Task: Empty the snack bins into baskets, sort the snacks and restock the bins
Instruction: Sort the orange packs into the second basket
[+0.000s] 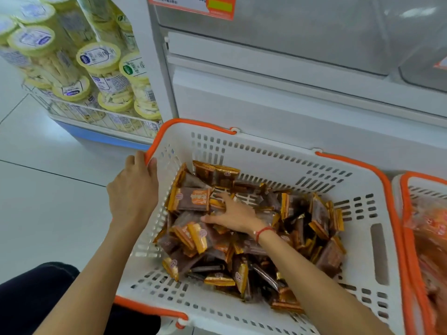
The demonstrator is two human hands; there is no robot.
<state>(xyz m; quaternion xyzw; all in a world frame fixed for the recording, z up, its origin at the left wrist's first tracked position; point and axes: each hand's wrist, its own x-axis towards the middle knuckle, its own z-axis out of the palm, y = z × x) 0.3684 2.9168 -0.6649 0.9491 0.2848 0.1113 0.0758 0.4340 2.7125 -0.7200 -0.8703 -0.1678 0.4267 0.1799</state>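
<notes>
Left hand [133,189] grips the rim of the white perforated plastic basket with orange handles [377,257], likely steadying it on the floor. Right hand [232,211], fingers spread flat, presses into the brown-and-orange wrapped snack packets [191,199] inside, probably raking to sort.

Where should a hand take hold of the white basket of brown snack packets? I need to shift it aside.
Probably by the orange rim of the white basket: the walls are slotted and flexible. The left hand already grips the left rim; the opposite rim is free, reachable from above.
</notes>
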